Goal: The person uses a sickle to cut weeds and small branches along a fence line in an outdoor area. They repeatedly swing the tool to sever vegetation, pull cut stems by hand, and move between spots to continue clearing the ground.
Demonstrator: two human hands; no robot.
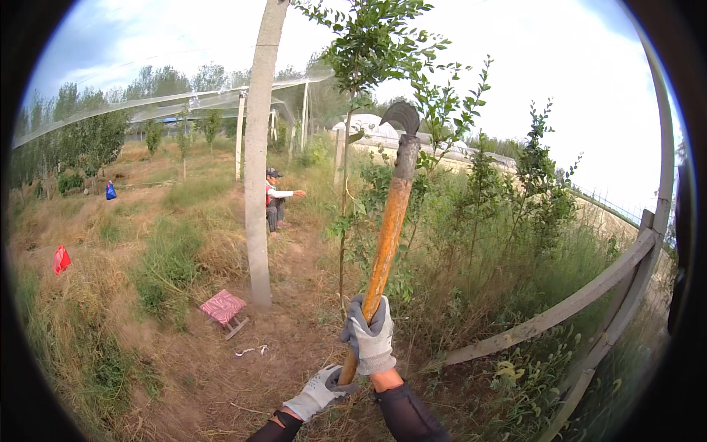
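A sickle with a long wooden handle (386, 237) rises upright before me, tilted slightly to the right. Its dark curved blade (404, 115) hooks to the left at the top, in front of leafy branches. My right hand (371, 337), in a grey and white work glove, grips the lower part of the handle. Below it, my left hand (323, 391), gloved alike, closes around the handle's bottom end. Just beyond the sickle stands a slender young tree (345, 221) with green leaves.
A concrete post (258, 166) stands left of centre, a folding stool (223, 307) at its foot. Farther back sits a person (276, 196). Concrete rails (552, 323) slope along the right. Dense shrubs (497, 204) grow there. Red (62, 259) and blue (111, 190) bags are at left.
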